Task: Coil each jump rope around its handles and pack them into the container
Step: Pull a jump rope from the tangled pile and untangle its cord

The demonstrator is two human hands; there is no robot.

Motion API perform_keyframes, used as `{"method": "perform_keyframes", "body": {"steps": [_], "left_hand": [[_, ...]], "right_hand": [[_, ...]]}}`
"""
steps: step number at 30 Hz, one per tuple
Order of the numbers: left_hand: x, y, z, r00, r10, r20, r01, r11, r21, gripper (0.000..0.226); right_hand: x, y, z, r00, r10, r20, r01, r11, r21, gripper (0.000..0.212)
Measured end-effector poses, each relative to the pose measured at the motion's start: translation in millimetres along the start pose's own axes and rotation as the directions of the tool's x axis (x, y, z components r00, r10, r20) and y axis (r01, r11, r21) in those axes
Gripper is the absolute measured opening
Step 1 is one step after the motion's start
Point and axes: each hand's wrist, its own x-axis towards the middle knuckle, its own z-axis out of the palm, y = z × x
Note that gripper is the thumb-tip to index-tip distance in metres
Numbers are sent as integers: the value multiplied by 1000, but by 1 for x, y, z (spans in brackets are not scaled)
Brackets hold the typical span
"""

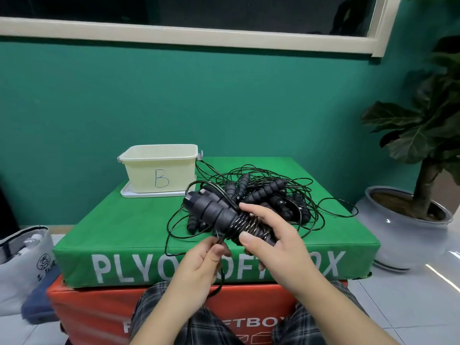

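My right hand point(268, 235) grips a pair of black jump-rope handles point(211, 207) held together, with several turns of thin black cord point(245, 225) wound around their near end. My left hand point(201, 262) pinches the loose cord just below the coil. Behind them a tangled pile of more black jump ropes point(268, 195) lies on the green soft box point(124, 220). The cream container point(159, 168) marked "B" stands at the box's back left, sitting on its lid, and looks empty from here.
The green box rests on an orange soft box point(82, 310). A potted plant point(408, 220) stands on the floor to the right. A grey bag point(22, 260) lies to the left. A teal wall is behind.
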Motion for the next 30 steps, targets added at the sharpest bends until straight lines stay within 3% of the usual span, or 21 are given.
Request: {"method": "perform_keyframes", "body": {"steps": [3, 6, 8, 12, 15, 18, 22, 25, 30], "left_hand": [[0, 1, 1, 1000, -20, 15, 22, 987, -160, 81], [0, 10, 3, 1000, 7, 9, -5, 986, -166, 96], [-1, 13, 3, 999, 32, -27, -36, 986, -162, 97], [0, 13, -5, 977, 48, -209, -65, 995, -75, 64], [-3, 23, -8, 964, 57, -261, -47, 998, 43, 23], [-5, 25, -9, 939, 116, -325, -55, 980, 191, 26], [-6, 28, -9, 921, 177, -347, -67, 950, 306, 36], [-7, 29, -9, 915, 242, -323, -115, 923, 367, 40], [-7, 29, -6, 906, 314, -283, -198, 907, 373, 49]], "right_hand": [[0, 4, 5, 999, 18, 35, -21, 996, 89, 46], [3, 4, 4, 993, 46, 105, -66, 978, 200, 52], [5, 4, 4, 994, 38, 103, -54, 986, 155, 54], [6, 7, 7, 999, 22, 38, -22, 1000, 4, 48], [9, 6, 6, 992, -126, -2, 122, 963, -240, 27], [12, 12, 7, 965, -263, 3, 249, 910, -333, 27], [9, 12, 7, 985, -165, 47, 170, 906, -388, 42], [7, 6, 7, 989, -60, 133, 116, 878, -465, 69], [8, 3, 4, 993, -44, 107, 96, 828, -552, 98]]}}
